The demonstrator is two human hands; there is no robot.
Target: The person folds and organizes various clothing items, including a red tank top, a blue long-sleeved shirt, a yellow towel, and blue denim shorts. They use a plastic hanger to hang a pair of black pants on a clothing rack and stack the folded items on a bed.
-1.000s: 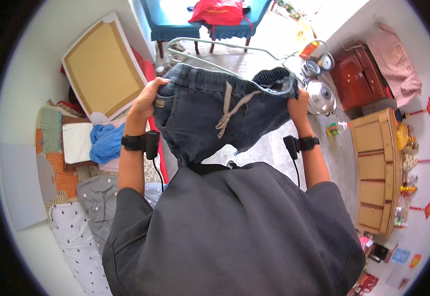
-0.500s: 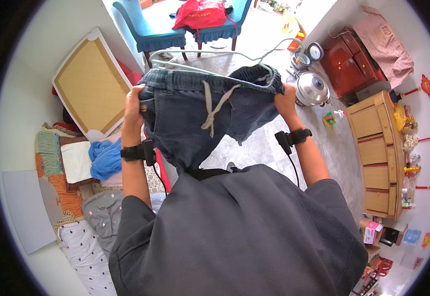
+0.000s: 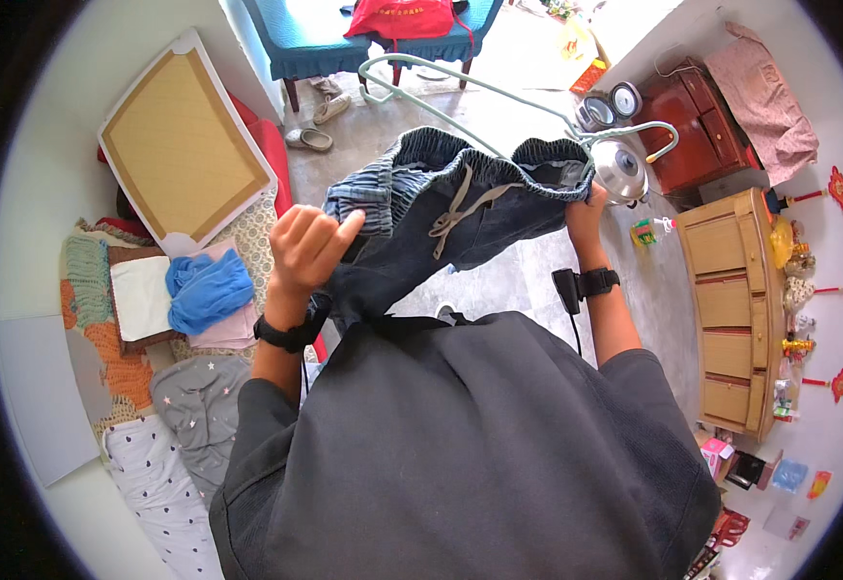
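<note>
Dark blue denim shorts (image 3: pixel 412 246) with an elastic waistband and a tied pale drawstring hang between my hands, in front of my chest. My left hand (image 3: pixel 310 249) is closed on the left end of the waistband, which is folded partly inside out. At the other end, my right hand (image 3: pixel 587 220) grips the waistband, its fingers mostly hidden behind the cloth. A pale green clothes hanger (image 3: pixel 470 135) slants across the waist opening. Its left end sticks up free above the shorts, while its right part meets the waistband near my right hand, the hook pointing right.
On the left are a bed with folded clothes (image 3: pixel 211 292), a pillow (image 3: pixel 160 483) and a leaning framed board (image 3: pixel 185 145). Blue-covered chairs (image 3: pixel 325 48) and slippers (image 3: pixel 308 140) are ahead. A metal pot (image 3: pixel 620 174), a bottle (image 3: pixel 645 232) and a wooden cabinet (image 3: pixel 726 309) stand right.
The hanger's left end has come out of the waistband and swung up; its hook has turned right. My left hand has moved lower and nearer, and the waistband's left end has folded over.
</note>
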